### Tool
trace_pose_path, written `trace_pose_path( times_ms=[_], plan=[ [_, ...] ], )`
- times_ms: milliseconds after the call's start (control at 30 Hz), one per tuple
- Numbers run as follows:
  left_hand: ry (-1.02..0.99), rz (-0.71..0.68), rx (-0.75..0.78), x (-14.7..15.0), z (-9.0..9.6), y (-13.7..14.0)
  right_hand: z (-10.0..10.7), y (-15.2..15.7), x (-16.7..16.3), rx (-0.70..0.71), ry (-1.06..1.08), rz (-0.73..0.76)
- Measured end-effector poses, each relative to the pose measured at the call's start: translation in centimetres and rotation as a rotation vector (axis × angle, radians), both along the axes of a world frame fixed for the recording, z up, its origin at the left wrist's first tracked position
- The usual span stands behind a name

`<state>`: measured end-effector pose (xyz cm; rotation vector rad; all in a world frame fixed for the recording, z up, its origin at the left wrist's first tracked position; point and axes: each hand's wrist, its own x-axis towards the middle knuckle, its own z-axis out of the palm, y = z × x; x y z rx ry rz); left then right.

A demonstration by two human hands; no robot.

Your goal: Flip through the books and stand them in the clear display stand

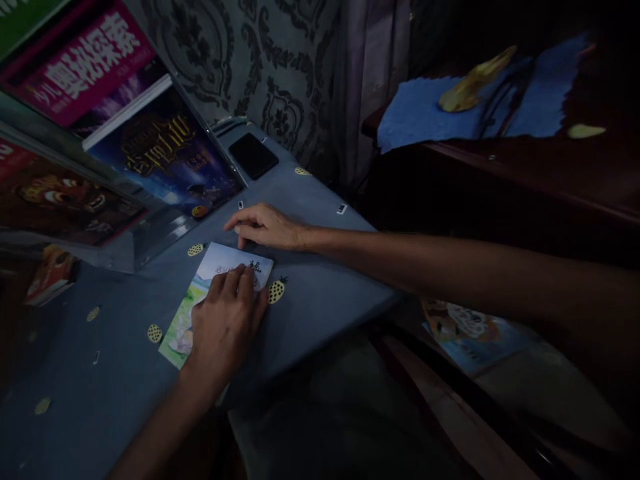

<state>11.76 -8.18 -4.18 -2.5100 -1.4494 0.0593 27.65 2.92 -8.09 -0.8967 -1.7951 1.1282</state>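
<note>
A thin picture book (200,283) with a blue and green cover lies on the grey-blue tablecloth near the table's front edge. My left hand (227,310) rests on its cover, palm down with fingers laid flat and partly hiding the title. Just past the book's far edge, my right hand (270,227) hovers over or touches the cloth; which of these I cannot tell. Its fingers are stretched out and hold nothing.
On the left a clear rack (160,243) holds several upright books, one a dark blue book (170,153). A black phone (253,156) lies behind it. At right, a blue cloth (420,110) covers part of a dark wooden surface. Another picture book (475,333) lies lower right.
</note>
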Motion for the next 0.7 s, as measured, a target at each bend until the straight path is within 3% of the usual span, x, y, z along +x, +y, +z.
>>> trace_pose_path(
  times_ms=[300,700],
  plan=[
    [-0.096,-0.103,0.109,-0.2,-0.4,0.0,1.1,-0.6,1.2,0.016,0.054,0.212],
    [-0.164,-0.089,0.032,-0.2,0.6,0.2,1.7,0.1,2.4,0.102,0.087,0.203]
  ],
)
